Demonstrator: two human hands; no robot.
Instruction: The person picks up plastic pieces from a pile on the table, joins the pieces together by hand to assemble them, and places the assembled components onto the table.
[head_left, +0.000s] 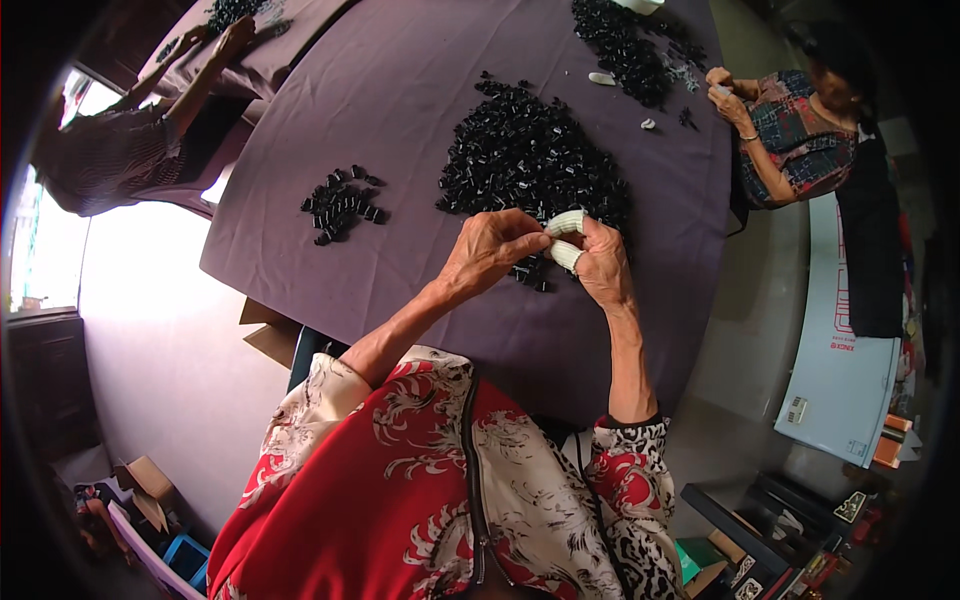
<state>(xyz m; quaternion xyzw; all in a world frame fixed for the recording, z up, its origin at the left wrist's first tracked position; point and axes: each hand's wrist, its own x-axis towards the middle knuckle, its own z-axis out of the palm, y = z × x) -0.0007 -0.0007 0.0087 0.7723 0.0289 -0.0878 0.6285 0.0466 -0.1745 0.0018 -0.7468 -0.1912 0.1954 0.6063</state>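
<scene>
My left hand (488, 250) and my right hand (602, 262) meet over the near edge of a big pile of small black parts (530, 155) on the purple tablecloth (400, 90). The thumb and a finger of the right hand wear white ribbed finger guards (566, 238). The fingertips of both hands pinch together at something small that I cannot make out. A few black parts (530, 272) lie just under the hands. A smaller heap of black parts (340, 203) sits to the left.
Another person (800, 130) works at the table's right side beside a second pile of black parts (635, 50). A third person (130, 140) reaches onto another table at the far left. A white board (845, 370) leans at the right; cardboard boxes (145, 480) lie on the floor.
</scene>
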